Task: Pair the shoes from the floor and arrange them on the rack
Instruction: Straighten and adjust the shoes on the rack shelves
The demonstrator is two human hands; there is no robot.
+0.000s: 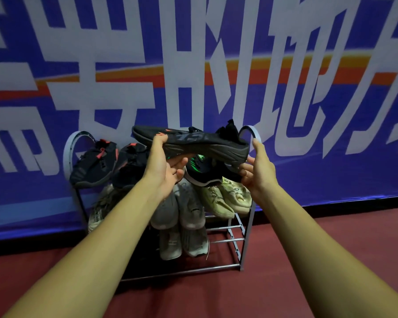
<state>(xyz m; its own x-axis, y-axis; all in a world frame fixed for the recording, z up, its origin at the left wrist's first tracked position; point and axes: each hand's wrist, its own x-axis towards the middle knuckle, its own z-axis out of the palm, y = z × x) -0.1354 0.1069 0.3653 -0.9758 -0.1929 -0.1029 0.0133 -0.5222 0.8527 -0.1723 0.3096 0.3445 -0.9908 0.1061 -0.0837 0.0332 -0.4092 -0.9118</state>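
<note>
A black sneaker (193, 141) with orange marks is held sideways above the metal shoe rack (244, 228), toe to the left. My left hand (164, 166) grips its toe end, thumb on the upper and fingers under the sole. My right hand (260, 167) is at the heel, thumb raised beside it and fingers curled beneath; whether they grip is unclear. Under the held sneaker a black shoe with green marks (200, 168) lies on the top shelf.
The top shelf also carries a black-and-red pair (94, 166) at the left. Lower shelves hold a cream pair (225, 198), grey pairs (189, 210) and a pale shoe (95, 216). A blue banner wall (308, 88) stands behind; the red floor (216, 294) lies in front.
</note>
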